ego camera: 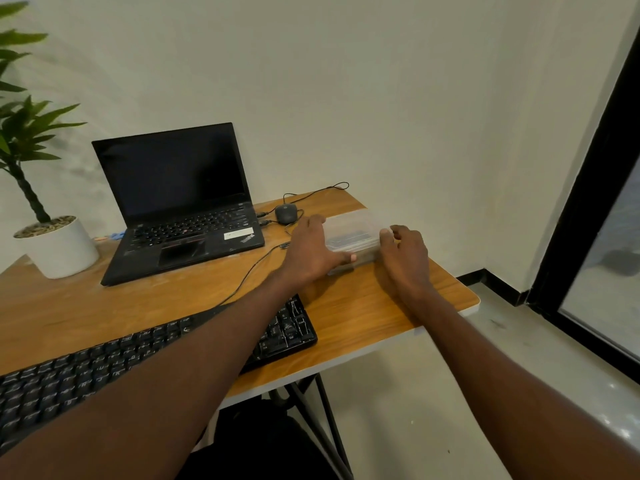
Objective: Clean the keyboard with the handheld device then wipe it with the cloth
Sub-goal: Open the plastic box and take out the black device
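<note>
Keyboard near, beneath left forearm; both grips clasping clear plastic box beyond.

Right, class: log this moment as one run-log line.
stage: fetching tools | left hand: grips clear box | right hand: grips box | keyboard: untouched

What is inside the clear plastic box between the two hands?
Through the clouded lid of the box a dark, flat, oblong thing shows. What it is cannot be told. The left hand and right hand cover both box ends.
</note>
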`<state>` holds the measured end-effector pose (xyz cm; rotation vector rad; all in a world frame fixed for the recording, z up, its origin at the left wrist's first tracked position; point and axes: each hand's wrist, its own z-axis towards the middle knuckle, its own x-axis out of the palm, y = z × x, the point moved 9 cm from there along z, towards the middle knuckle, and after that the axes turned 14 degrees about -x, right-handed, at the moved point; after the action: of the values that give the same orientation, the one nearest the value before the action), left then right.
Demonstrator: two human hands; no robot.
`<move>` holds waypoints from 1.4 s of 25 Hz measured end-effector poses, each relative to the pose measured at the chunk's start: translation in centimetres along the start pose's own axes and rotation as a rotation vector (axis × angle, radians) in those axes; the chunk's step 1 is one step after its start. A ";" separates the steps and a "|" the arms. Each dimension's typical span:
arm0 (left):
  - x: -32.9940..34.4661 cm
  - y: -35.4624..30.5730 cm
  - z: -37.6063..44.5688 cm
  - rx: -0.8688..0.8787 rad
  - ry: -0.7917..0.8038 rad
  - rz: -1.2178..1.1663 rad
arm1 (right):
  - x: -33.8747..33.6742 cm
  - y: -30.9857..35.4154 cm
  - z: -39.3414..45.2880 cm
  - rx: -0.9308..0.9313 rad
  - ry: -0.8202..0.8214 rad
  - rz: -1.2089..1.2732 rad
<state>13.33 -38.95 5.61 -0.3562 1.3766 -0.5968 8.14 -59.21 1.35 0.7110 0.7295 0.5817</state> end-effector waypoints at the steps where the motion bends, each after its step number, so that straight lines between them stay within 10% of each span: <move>1: -0.6 -0.5 -0.3 0.060 -0.057 0.022 | 0.0 0.1 0.0 -0.028 -0.003 0.032; 10: -5.6 -5.0 -7.7 0.275 -0.182 -0.327 | -5.0 1.0 -1.9 -0.008 -0.107 0.286; 24: 3.1 -2.3 -13.9 0.274 0.294 0.473 | -7.6 0.5 -4.7 -0.152 0.359 -0.368; 35: -0.7 -2.2 -11.9 0.196 0.358 0.203 | -8.0 0.5 -3.7 -0.014 0.288 -0.249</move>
<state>1.21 -39.11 5.34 0.0529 1.6561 -0.6400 0.26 -63.04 2.85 0.5181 1.0634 0.4646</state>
